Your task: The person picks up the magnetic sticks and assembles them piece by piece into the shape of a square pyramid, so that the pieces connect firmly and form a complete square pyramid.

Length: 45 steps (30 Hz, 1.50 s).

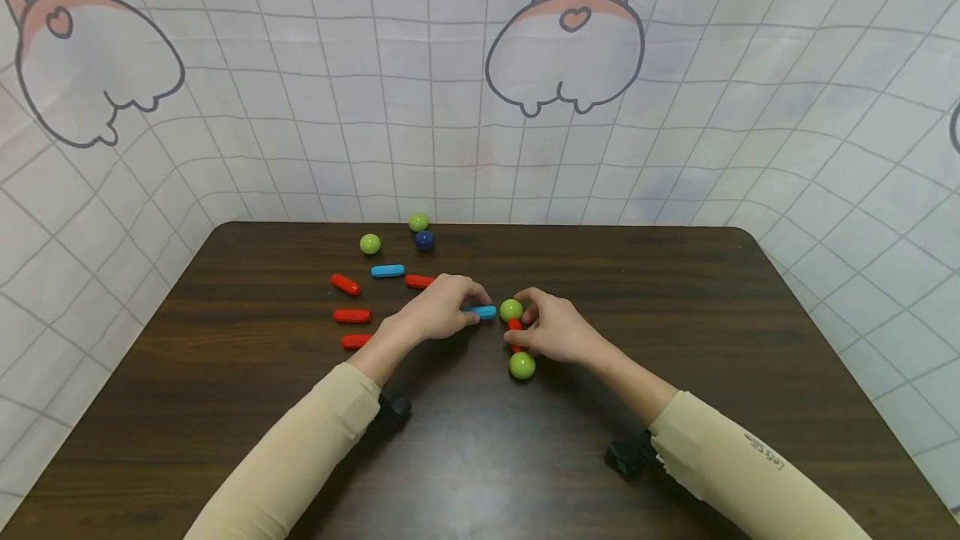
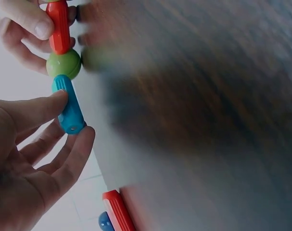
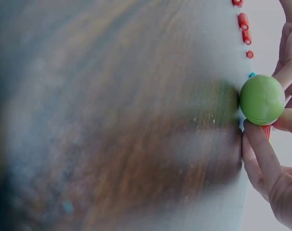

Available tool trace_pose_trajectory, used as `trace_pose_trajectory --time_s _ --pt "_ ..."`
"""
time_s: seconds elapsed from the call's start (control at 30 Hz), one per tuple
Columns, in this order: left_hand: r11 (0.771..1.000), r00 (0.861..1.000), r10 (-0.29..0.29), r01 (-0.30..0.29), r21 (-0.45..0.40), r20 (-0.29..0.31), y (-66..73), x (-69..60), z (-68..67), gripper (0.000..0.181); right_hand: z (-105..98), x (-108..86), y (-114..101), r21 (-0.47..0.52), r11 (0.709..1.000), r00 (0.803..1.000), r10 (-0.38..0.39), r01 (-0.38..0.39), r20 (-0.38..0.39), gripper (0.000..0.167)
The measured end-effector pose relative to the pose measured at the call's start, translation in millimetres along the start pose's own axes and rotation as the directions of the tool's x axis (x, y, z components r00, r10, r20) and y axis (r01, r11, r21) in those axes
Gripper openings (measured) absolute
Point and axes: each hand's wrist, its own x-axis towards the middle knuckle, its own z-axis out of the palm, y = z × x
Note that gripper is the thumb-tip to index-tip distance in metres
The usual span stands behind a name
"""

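My left hand (image 1: 441, 307) pinches a light blue rod (image 1: 482, 312) between thumb and fingers. In the left wrist view the blue rod (image 2: 69, 108) meets a green ball (image 2: 64, 64) at one end. Across from it, my right hand (image 1: 558, 328) grips a red rod (image 1: 514, 325), partly covered by the fingers. That red rod stands between two green balls, one farther (image 1: 511, 310) and one nearer (image 1: 522, 366), in a line. The nearer green ball (image 3: 262, 99) fills the front of the right wrist view and hides most of the red rod.
Left of my hands lie loose red rods, among them one (image 1: 352, 316) in the middle, and another light blue rod (image 1: 387, 271). Farther back are a dark blue ball (image 1: 424, 241) and two green balls (image 1: 370, 244). A patterned cloth (image 1: 450, 107) hangs behind the brown table (image 1: 480, 465).
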Motion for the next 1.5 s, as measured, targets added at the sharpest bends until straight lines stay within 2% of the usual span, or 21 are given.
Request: trace_pose_trajectory --time_s 0.5,0.7,0.83,1.03,1.5 --pt "1.0 1.0 -0.026 0.026 0.009 0.009 5.6 8.4 4.4 0.022 -1 -0.8 1 0.003 1.0 1.0 0.008 -0.008 -0.008 0.064" --pt "1.0 1.0 -0.02 0.02 0.011 0.009 3.7 9.1 5.3 0.022 -3 0.8 2 0.029 0.999 0.999 -0.027 0.027 0.028 0.067" --pt "1.0 1.0 -0.015 0.015 0.012 0.015 2.7 9.7 4.9 0.022 -6 4.7 2 0.01 0.999 0.998 -0.054 0.053 0.027 0.057" --pt "1.0 0.999 -0.022 0.022 0.0 0.023 2.2 8.9 4.5 0.023 -5 10.8 2 0.016 0.998 0.998 -0.054 0.053 0.023 0.043" --pt "0.998 1.0 -0.031 0.031 -0.058 -0.002 -4.4 -1.5 -3.4 0.026 -6 11.6 1 0.052 0.998 1.0 -0.024 0.023 0.019 0.039"
